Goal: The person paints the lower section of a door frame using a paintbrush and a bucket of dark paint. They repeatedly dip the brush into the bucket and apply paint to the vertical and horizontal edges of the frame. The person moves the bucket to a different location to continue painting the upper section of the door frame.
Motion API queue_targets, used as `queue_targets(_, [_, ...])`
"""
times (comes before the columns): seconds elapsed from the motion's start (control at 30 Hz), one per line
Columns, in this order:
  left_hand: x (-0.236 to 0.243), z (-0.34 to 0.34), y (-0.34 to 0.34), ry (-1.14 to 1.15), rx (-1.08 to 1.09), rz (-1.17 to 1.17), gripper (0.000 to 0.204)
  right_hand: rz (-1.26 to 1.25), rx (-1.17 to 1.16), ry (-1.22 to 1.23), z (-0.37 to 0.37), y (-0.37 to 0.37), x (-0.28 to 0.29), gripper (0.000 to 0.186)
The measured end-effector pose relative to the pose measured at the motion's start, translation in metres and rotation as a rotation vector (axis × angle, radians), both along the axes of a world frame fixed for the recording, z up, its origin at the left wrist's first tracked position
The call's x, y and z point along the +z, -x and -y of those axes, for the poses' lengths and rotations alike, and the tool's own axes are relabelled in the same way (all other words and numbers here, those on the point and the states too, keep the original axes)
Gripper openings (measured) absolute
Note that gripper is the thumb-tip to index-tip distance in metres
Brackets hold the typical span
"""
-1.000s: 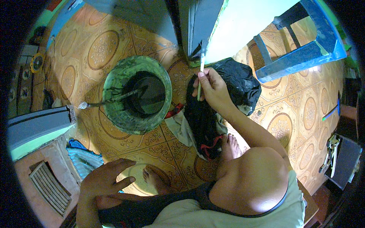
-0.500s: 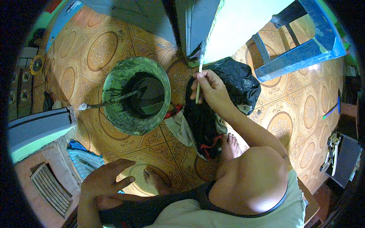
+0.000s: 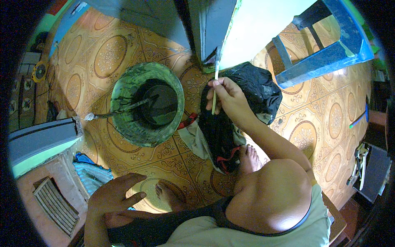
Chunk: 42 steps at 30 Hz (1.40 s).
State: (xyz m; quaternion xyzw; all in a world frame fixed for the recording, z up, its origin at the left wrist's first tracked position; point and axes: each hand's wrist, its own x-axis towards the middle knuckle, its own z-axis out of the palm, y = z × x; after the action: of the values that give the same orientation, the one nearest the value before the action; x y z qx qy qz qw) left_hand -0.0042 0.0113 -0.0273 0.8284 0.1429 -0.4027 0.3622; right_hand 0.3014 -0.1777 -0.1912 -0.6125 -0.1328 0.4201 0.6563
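Note:
My right hand (image 3: 228,95) is closed in a pinch on a thin paintbrush (image 3: 217,69) with a pale wooden handle. The bristles point up at the lower edge of a grey painted frame (image 3: 210,31), beside a pale green wall (image 3: 251,33); whether they touch it I cannot tell. Fingers apart and holding nothing, my left hand (image 3: 115,191) rests near my left knee. Between my feet and the frame stands a green, paint-smeared bucket (image 3: 168,78) with a dark inside. A long-handled tool (image 3: 109,116) leans over its left rim, one end inside.
Crumpled black plastic and cloth (image 3: 259,88) lie on the patterned tile floor below my right hand. A blue stool (image 3: 325,66) is at the far right. Blue cloth (image 3: 92,171) lies at the left. Pliers-like tools (image 3: 360,164) sit on a dark box at the right edge.
The paintbrush and my right fingers have shifted very slightly, with the brush tip a little lower. My left hand and the bucket stay in place.

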Motion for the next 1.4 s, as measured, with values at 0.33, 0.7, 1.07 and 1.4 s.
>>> queue_targets(0.33, [0.001, 0.0, -0.004, 0.008, -0.011, 0.015, 0.054, 0.204, -0.035, -0.07, -0.002, 0.002, 0.009, 0.025])
queue_targets(0.7, [-0.001, -0.003, 0.0, 0.004, -0.014, 0.014, 0.055, 0.115, -0.016, 0.036, 0.008, 0.006, 0.002, 0.027])
queue_targets(1.07, [-0.005, -0.003, 0.003, -0.009, -0.002, -0.012, 0.055, 0.001, 0.023, 0.124, 0.01, 0.001, -0.017, 0.027])
queue_targets(1.4, [-0.007, -0.003, 0.003, 0.019, -0.003, 0.023, 0.055, 0.041, 0.011, 0.097, 0.0, -0.006, -0.023, 0.027])
